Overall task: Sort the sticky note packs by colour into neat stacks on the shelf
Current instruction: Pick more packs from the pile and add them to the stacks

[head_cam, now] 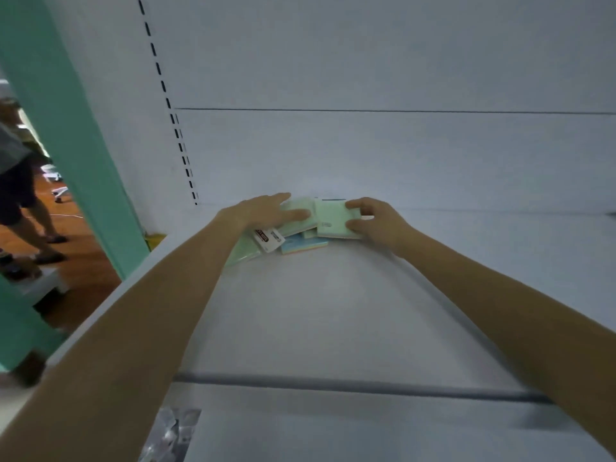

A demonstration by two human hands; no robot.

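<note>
**Sticky notes still in one messy heap, both hands in it**

Nearest thing is something clear and crinkly, maybe plastic wrap [171,435], at the bottom edge, too blurry to call. Past that it's bare white shelf [333,311] with both forearms reaching across it to the back.

Right hand [373,220] has a pinching grip on a pale green pack [335,217], fingers on its far right corner and thumb on the near one. That pack looks tipped up onto the others rather than lying flat. Left hand [263,210] is spread flat, fingers out, pressing on another greenish pack [298,215] just beside it. Half under the left wrist there's a pack with a white and red label [269,240], a green pack [243,253] below that, and a blue-topped pack [305,245] poking out at the front. All of it is touching or overlapping, close to the back wall [366,155]. No sorted stacks that I can see yet.

What could go wrong, I reckon: lifting the pinched pack drags its neighbours along since they overlap, and the heap slides. A two-corner pinch could also let it swivel and drop. Plus the greens look near identical in this dim light, so mixing up shades seems likely.
</note>
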